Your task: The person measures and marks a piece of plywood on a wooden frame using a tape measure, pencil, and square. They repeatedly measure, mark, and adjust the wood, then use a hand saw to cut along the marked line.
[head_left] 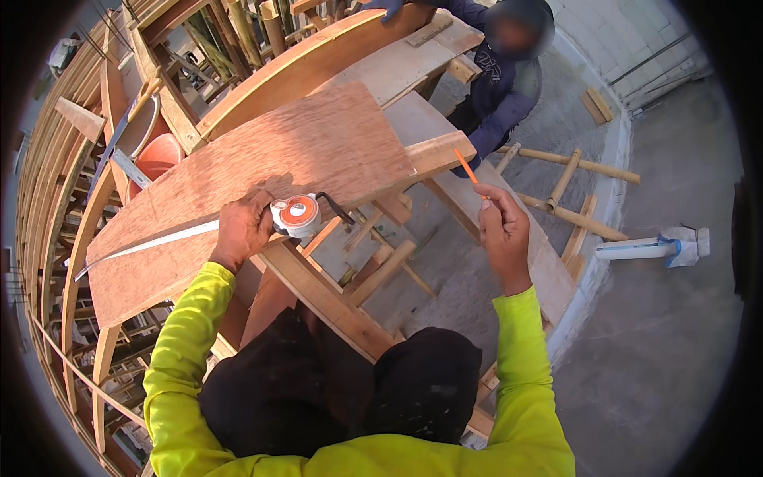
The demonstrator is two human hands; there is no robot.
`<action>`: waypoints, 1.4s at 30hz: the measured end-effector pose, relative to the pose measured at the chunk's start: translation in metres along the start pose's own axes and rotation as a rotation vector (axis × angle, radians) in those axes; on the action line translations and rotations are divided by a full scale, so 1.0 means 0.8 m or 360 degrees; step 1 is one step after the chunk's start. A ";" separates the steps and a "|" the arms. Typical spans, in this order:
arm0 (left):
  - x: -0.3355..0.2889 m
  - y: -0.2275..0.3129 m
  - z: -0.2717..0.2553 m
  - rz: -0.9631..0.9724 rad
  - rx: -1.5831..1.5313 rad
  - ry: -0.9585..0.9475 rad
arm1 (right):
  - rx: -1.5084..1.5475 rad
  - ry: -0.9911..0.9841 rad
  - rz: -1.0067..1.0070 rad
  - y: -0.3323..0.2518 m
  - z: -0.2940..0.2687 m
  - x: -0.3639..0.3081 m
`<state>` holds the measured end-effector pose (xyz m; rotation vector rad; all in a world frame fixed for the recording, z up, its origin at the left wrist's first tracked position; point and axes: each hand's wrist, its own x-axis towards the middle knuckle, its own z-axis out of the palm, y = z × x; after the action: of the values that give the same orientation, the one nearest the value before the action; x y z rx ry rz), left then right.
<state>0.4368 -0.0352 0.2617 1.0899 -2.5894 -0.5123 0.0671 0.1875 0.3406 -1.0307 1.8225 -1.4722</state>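
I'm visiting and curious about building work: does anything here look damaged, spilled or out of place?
Nothing looks plainly spilled or damaged. The white pipe at the right stands out: its far end is wrapped in bluish material, perhaps a protective cover, unlike the bare bamboo poles nearby.

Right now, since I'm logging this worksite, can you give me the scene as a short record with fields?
Left hand: holds the orange-and-white tape measure
Right hand: holds an orange pencil
Tape blade: extended leftward over the plywood sheet
Other person: dark blue sleeves, beyond the sheet's right end
Right side: white pipe on grey floor
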 end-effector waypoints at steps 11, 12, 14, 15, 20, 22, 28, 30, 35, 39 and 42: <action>0.008 -0.034 0.031 0.0050 0.0099 0.0353 | -0.0436 -0.0608 -0.0324 -0.006 0.116 0.130; 0.008 -0.036 0.029 0.0051 0.0104 0.0362 | -0.0433 -0.0633 -0.0256 -0.010 0.128 0.138; 0.009 -0.036 0.031 0.0070 0.0099 0.0343 | -0.0810 -0.0675 -0.0524 0.012 0.142 0.154; 0.007 -0.037 0.029 0.0068 0.0105 0.0333 | -0.0990 -0.0705 -0.0662 0.026 0.149 0.159; 0.014 -0.023 0.018 0.0113 -0.0047 0.0382 | -0.0290 -0.0222 -0.0242 0.059 0.065 0.166; 0.014 -0.023 0.018 0.0114 -0.0061 0.0360 | -0.0198 -0.0250 -0.0004 0.076 0.029 0.172; 0.013 -0.026 0.021 0.0088 -0.0100 0.0331 | -0.0455 -0.0490 -0.0148 0.121 0.007 0.194; 0.013 -0.025 0.019 0.0086 -0.0087 0.0337 | -0.0430 -0.0521 -0.0121 0.128 0.004 0.200; 0.009 -0.034 0.018 0.0040 -0.0066 0.0310 | -0.0272 -0.0635 -0.0007 0.124 0.001 0.207; 0.010 -0.034 0.023 0.0034 -0.0108 0.0310 | -0.0365 -0.0672 0.0017 0.114 0.000 0.208; 0.011 -0.032 0.024 0.0054 -0.0098 0.0338 | -0.0476 -0.0703 -0.0074 0.114 0.000 0.210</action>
<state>0.4394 -0.0540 0.2344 1.0196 -2.3882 -0.4395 -0.0424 0.0548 0.2574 -1.4216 1.7249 -0.9120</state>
